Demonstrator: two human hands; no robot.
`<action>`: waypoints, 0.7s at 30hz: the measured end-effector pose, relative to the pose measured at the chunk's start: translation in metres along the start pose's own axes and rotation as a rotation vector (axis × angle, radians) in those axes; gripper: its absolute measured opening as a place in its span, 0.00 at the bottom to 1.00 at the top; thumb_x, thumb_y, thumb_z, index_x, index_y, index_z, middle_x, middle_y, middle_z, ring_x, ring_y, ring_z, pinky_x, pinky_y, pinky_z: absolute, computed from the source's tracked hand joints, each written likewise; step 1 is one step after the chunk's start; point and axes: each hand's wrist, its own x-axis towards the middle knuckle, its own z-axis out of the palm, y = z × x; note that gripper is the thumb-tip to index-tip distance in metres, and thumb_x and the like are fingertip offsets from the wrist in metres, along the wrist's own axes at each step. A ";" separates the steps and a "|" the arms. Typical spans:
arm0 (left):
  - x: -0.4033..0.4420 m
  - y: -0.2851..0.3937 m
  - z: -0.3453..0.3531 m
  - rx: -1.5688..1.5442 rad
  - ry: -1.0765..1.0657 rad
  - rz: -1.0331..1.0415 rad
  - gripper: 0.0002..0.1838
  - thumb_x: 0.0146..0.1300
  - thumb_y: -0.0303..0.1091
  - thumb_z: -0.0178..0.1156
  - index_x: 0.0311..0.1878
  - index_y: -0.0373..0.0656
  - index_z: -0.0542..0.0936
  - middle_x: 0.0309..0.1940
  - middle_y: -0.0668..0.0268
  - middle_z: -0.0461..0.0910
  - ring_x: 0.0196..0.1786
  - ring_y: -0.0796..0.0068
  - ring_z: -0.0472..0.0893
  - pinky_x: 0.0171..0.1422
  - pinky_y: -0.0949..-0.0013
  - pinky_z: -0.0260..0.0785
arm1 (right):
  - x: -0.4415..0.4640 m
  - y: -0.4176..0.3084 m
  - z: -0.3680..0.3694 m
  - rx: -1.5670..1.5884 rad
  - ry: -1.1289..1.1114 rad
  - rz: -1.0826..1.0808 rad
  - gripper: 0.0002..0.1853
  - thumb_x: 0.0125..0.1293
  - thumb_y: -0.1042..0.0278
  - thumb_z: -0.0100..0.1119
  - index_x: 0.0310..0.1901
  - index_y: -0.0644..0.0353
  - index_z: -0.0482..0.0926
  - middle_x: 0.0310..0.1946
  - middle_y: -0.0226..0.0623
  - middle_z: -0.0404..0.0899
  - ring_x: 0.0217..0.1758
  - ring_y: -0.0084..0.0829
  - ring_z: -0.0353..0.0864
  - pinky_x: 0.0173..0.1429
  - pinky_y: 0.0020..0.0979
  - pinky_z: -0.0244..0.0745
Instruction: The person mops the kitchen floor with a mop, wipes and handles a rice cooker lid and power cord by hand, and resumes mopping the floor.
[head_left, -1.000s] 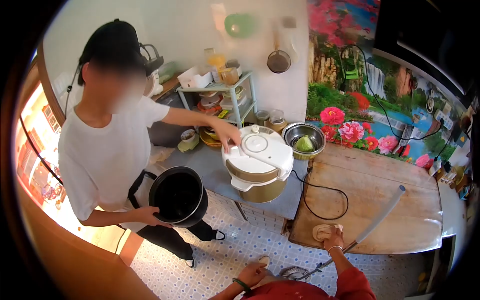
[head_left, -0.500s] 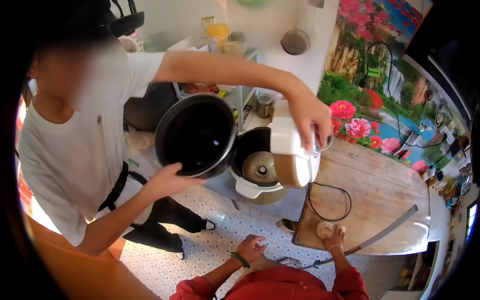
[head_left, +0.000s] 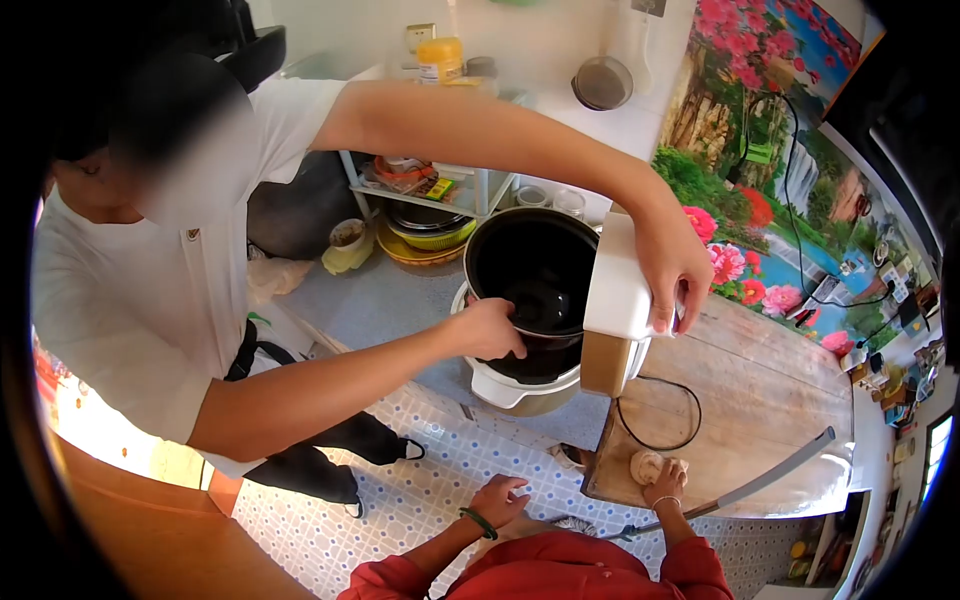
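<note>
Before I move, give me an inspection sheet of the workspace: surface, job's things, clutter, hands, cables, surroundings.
Surface: wooden tabletop, worn, with pale streaks.
Job's things: beige wad near the tabletop's near-left corner; cloth or dough, cannot tell.
Clutter: grey pole slants across the tabletop's near edge in view; contact unclear.
Hands: right hand rests on the wad; left hand, half-open, nothing seen in it, appears over the tiled floor.
Cables: black cord loops on the tabletop; black cable hangs against the mural.
Surroundings: co-worker in white holds a black inner pot at the open rice cooker, other hand on its raised lid.
</note>
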 end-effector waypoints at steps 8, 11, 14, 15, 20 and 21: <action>-0.005 -0.008 -0.003 -0.042 -0.011 0.033 0.19 0.52 0.41 0.60 0.45 0.40 0.75 0.39 0.55 0.73 0.32 0.68 0.77 0.37 0.69 0.71 | 0.007 0.012 0.020 0.002 0.063 -0.030 0.40 0.43 0.64 0.59 0.59 0.59 0.52 0.58 0.51 0.54 0.62 0.55 0.51 0.64 0.45 0.53; -0.006 -0.011 -0.002 -0.048 -0.013 0.032 0.19 0.52 0.41 0.60 0.45 0.41 0.75 0.39 0.55 0.73 0.32 0.69 0.78 0.37 0.70 0.71 | 0.006 0.010 0.019 0.010 0.056 -0.020 0.40 0.44 0.64 0.59 0.60 0.58 0.52 0.58 0.51 0.54 0.62 0.55 0.51 0.64 0.45 0.53; -0.008 -0.012 -0.003 -0.017 -0.011 0.049 0.18 0.52 0.41 0.60 0.45 0.42 0.76 0.39 0.56 0.73 0.32 0.69 0.78 0.37 0.70 0.71 | 0.002 0.008 0.014 -0.002 0.057 -0.024 0.40 0.44 0.63 0.59 0.60 0.59 0.51 0.58 0.52 0.54 0.62 0.55 0.50 0.64 0.45 0.52; -0.008 -0.012 -0.004 -0.001 -0.011 0.048 0.18 0.52 0.41 0.60 0.45 0.42 0.76 0.39 0.56 0.73 0.31 0.69 0.78 0.37 0.70 0.71 | 0.002 0.007 0.012 -0.013 0.049 -0.026 0.40 0.44 0.63 0.59 0.60 0.60 0.51 0.58 0.52 0.54 0.62 0.55 0.50 0.65 0.45 0.51; -0.012 -0.014 -0.005 -0.004 -0.014 0.028 0.18 0.52 0.41 0.60 0.44 0.42 0.76 0.39 0.55 0.73 0.31 0.68 0.78 0.37 0.70 0.71 | 0.001 0.006 0.008 -0.012 0.020 -0.030 0.41 0.45 0.62 0.58 0.60 0.62 0.50 0.58 0.54 0.54 0.63 0.54 0.50 0.66 0.44 0.47; -0.012 -0.015 -0.004 -0.008 -0.018 0.025 0.18 0.52 0.41 0.60 0.44 0.42 0.76 0.39 0.55 0.73 0.31 0.68 0.78 0.38 0.70 0.71 | 0.001 0.006 0.008 -0.013 0.011 -0.028 0.41 0.45 0.61 0.58 0.60 0.63 0.50 0.58 0.54 0.53 0.63 0.54 0.49 0.67 0.44 0.46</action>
